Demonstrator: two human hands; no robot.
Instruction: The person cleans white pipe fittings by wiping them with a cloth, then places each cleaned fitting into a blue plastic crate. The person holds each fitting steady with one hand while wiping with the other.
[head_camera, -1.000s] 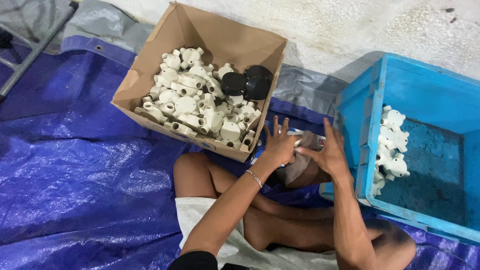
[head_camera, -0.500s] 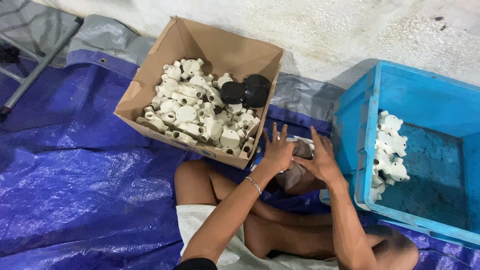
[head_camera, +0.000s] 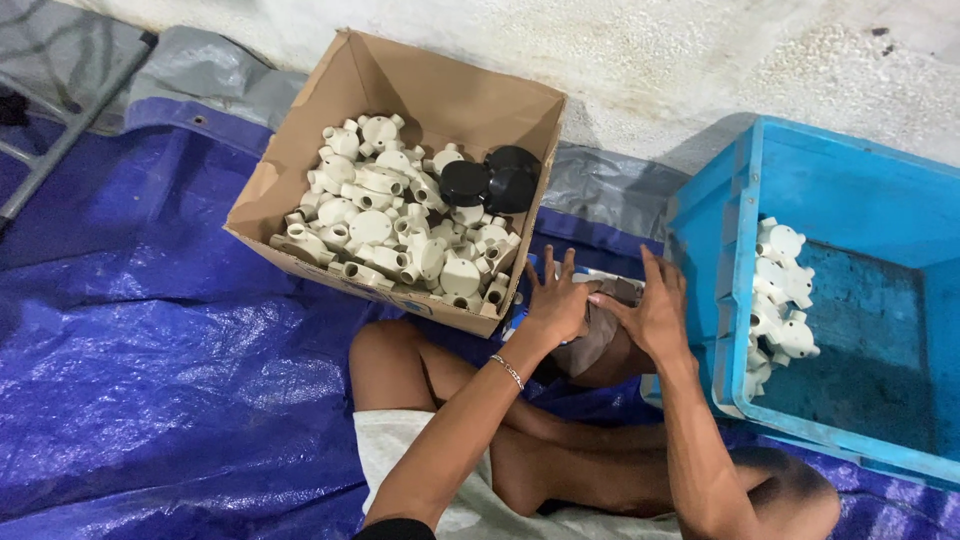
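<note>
A cardboard box (head_camera: 440, 100) of cream-coloured pipe junction fittings (head_camera: 390, 230) — two black round ones (head_camera: 490, 182) among them — sits on a blue tarpaulin (head_camera: 150, 380), near a blue plastic crate (head_camera: 740, 300) holding a few more white fittings (head_camera: 782, 290).

This looks like a simple workshop or storage floor, not a home room. A blue tarp (head_camera: 150, 380) covers rough concrete, and a cardboard box (head_camera: 450, 100) and blue crate (head_camera: 850, 180) hold many identical plastic fittings (head_camera: 390, 230).

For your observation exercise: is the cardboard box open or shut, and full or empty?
Open and partly filled: the cardboard box has its flaps up, with cream pipe fittings and two black round parts piled inside.
</note>
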